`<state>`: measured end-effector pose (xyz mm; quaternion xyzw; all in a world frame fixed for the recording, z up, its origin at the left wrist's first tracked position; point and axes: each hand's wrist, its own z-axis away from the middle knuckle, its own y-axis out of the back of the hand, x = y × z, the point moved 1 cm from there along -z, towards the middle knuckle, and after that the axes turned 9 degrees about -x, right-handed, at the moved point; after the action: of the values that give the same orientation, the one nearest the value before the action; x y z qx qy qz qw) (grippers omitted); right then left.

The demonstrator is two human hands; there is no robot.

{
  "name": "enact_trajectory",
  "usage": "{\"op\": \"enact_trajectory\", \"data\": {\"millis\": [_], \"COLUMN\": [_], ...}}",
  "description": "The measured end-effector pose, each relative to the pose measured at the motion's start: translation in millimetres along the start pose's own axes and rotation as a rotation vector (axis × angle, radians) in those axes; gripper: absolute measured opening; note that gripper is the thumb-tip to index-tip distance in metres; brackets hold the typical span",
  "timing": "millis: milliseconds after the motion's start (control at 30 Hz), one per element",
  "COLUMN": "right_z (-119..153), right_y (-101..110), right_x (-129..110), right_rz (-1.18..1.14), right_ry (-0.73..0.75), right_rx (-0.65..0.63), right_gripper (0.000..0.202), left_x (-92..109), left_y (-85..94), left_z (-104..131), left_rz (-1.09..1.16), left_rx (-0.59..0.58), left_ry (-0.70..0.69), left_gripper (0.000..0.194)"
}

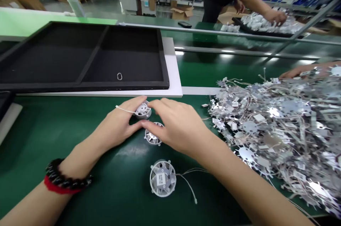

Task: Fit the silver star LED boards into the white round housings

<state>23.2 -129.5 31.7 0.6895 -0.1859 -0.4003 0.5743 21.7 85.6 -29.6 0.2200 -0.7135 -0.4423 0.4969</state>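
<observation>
On the glossy green worktop [117,187], the left hand [117,123] and right hand [181,123] grip a round white plastic housing [144,111] between them; silvery star-shaped metal plates [274,130] lie heaped rightward.

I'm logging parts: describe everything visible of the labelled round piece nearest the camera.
The round piece has a pale, plastic-looking rim with small tabs, around a grey, metal-looking plate bearing a white label, print unreadable. Pale wires trail rightward. It lies label up on the green tabletop, nothing else touching its body.
</observation>
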Motion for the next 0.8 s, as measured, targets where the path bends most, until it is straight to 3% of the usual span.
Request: {"op": "enact_trajectory", "data": {"millis": [133, 200, 433, 667, 800], "right_z": [-36.4, -42.1, -27.8, -26.6, -17.9], "right_y": [-1.0, -1.8, -12.0, -22.9, -7.5], "right_x": [-11.9, -5.3, 27.4, 24.1, 30.1], "right_rz": [0.033, 0.0, -0.085, -0.117, -0.054], "right_ry": [0.111, 0.077, -0.215, -0.287, -0.307], "right_rx": [-0.126, -0.124, -0.085, -0.138, -0.127], "right_gripper": [0.015, 0.017, 0.027, 0.023, 0.018], "left_x": [-0.3, 0.5, 2.5, 5.3, 2.1], "left_y": [0.9, 2.1, -3.1, -6.4, -6.6], "left_z": [-4.7, -3.6, -0.3, 2.9, 2.2], "left_rz": [0.04, 0.036, -0.058, -0.171, -0.304], "left_rx": [-0.015, -0.009, 0.024, 0.053, 0.051], "left_ry": [-0.018, -0.031, -0.076, -0.174, -0.2], "left_gripper": [0.048, 0.046, 0.033, 0.033, 0.038]}}
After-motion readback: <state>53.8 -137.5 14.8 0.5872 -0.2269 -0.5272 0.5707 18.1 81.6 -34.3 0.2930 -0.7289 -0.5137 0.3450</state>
